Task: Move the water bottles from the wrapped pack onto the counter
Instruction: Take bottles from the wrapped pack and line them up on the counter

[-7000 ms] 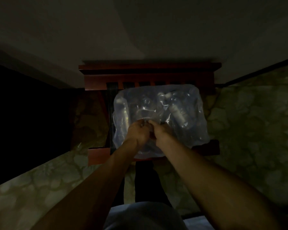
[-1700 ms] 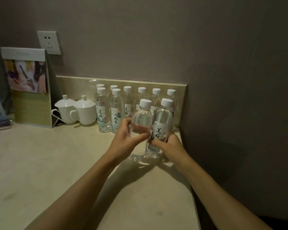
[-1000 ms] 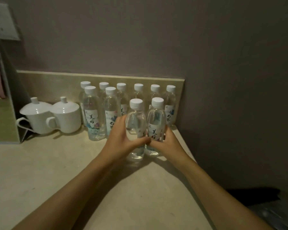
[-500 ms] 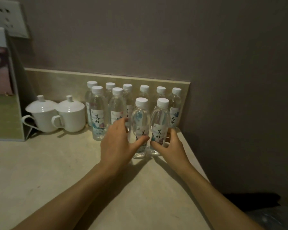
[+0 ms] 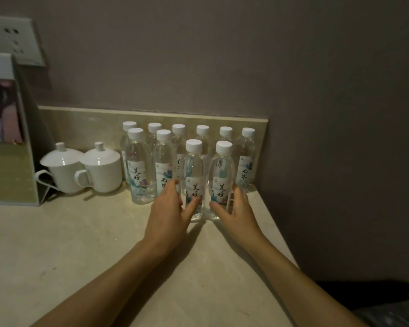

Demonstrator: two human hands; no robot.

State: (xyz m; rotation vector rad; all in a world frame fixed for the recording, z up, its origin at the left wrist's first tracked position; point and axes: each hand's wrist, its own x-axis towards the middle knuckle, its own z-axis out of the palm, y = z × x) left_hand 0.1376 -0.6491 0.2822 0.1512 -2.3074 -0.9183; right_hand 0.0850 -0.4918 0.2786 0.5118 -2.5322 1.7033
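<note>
Two clear water bottles with white caps stand side by side on the beige counter (image 5: 80,244), in front of a double row of several like bottles (image 5: 248,156) against the backsplash. My left hand (image 5: 165,208) holds the left front bottle (image 5: 194,166), thumb across its label and fingers along its left side. My right hand (image 5: 236,208) holds the right front bottle (image 5: 223,166) the same way, fingers round its right side. A corner of the wrapped pack's plastic (image 5: 392,315) shows at the bottom right, below the counter edge.
Two lidded white cups (image 5: 62,168) (image 5: 102,168) stand left of the bottles. A leaflet stand (image 5: 7,138) is at the far left under a wall socket (image 5: 14,41). A wall closes the counter's right side.
Seven seconds ago both hands worked at the wrapped pack on a chair. Since then they carried two bottles to the counter and set them down; the grip has loosened over the last second.
</note>
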